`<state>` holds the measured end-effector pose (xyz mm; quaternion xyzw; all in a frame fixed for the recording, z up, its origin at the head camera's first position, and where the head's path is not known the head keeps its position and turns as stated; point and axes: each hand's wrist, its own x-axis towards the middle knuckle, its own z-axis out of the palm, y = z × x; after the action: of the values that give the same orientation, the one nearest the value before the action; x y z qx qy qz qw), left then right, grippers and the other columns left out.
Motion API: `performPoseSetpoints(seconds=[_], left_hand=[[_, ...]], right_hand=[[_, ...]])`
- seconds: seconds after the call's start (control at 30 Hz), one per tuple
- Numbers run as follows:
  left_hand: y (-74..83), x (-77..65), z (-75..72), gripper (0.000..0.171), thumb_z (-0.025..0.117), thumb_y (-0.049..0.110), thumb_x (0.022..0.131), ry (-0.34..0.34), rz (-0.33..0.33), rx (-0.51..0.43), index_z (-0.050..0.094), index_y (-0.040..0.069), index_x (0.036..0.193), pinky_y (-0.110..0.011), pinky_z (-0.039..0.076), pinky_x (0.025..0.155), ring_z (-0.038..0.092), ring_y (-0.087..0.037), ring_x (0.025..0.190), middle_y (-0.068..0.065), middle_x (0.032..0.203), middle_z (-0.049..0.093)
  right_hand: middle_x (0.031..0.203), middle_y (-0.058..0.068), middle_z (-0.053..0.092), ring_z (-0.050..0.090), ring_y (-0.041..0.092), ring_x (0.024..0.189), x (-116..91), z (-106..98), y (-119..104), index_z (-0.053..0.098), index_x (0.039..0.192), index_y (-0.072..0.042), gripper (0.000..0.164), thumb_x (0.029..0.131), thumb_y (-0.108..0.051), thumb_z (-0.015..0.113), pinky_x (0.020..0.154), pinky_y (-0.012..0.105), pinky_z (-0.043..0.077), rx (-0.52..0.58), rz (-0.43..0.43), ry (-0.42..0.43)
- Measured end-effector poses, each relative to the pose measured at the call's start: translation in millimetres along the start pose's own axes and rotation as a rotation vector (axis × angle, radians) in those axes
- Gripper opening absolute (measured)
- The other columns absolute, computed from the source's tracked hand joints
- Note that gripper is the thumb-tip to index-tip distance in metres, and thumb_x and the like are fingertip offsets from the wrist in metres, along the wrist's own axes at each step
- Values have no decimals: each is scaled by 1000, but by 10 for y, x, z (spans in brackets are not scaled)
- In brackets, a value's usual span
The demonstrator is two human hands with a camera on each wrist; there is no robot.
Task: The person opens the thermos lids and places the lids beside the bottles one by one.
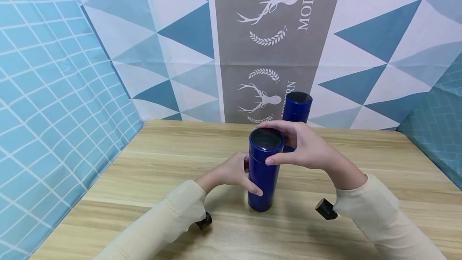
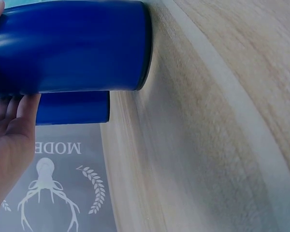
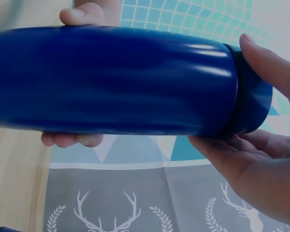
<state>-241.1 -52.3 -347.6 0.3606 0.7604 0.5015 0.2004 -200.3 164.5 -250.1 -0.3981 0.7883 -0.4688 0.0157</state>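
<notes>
A dark blue thermos bottle (image 1: 263,179) with a glossy black top stands nearly upright in front of me. My left hand (image 1: 234,169) grips its body from the left, the thumb across the near side. Up at the lid (image 3: 253,96), my right hand (image 1: 312,145) holds the rim between thumb and fingers. A thin seam separates lid from body in the right wrist view. Whether the base touches the table cannot be told. Behind the right hand stands a second blue thermos bottle (image 1: 297,109), partly hidden; its side shows in the left wrist view (image 2: 72,107).
The wood-grain table (image 1: 180,139) runs back to a wall cloth (image 1: 187,47) with triangles and deer heads. Light-blue tiled cloth (image 1: 47,91) borders the left side. A black device (image 1: 326,209) sticks out beneath the right sleeve.
</notes>
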Motion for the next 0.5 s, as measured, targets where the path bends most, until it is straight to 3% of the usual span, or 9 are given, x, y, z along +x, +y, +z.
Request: performPoseSetpoints(seconds=[0.5], left_hand=[[-24, -5, 20, 60, 85, -1, 61, 14, -3, -7, 61, 1, 116, -24, 56, 86, 67, -4, 90, -17, 111, 70]], right_hand=[[131, 23, 58, 62, 34, 116, 39, -77, 103, 46, 137, 1, 65, 80, -5, 76, 96, 38, 54, 49, -80, -99]])
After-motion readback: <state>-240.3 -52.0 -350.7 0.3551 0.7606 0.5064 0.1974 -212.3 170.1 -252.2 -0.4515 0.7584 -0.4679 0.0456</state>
